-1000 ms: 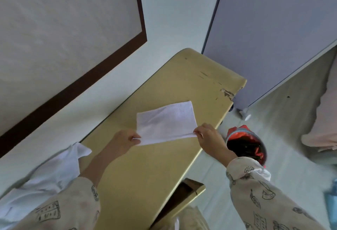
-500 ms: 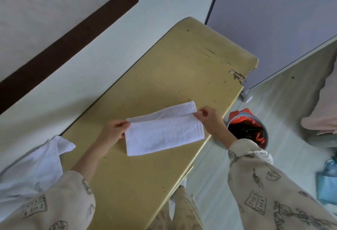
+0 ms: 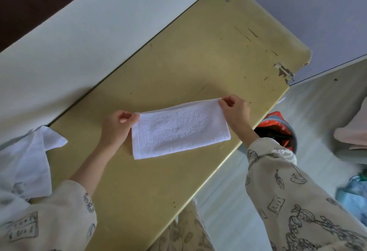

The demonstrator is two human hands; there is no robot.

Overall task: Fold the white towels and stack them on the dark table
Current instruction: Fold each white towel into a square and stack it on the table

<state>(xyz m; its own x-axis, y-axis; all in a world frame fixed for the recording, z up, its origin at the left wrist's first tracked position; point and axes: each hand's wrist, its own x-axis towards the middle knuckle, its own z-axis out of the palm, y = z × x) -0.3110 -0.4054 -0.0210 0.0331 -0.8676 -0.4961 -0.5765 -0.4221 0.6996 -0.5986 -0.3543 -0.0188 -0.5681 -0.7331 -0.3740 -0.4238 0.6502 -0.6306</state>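
Observation:
A white towel (image 3: 178,130) lies folded in half lengthwise, a long rectangle flat on the olive-yellow table (image 3: 198,56). My left hand (image 3: 117,126) pinches its far left corner between thumb and fingers. My right hand (image 3: 235,111) pinches its far right corner the same way. Both folded edges meet along the far side. More white cloth (image 3: 29,159) lies crumpled at the table's left end, partly under my left sleeve.
A white wall with a dark brown band runs along the table's far side. A grey cabinet panel (image 3: 317,12) stands past the right end. On the floor to the right sit a bin with a red liner (image 3: 278,129) and a blue bag (image 3: 355,193).
Both hands carried the towel's near edge over to the far edge, folding it in half. The towel now lies flat on the table, and the view has tilted down toward it.

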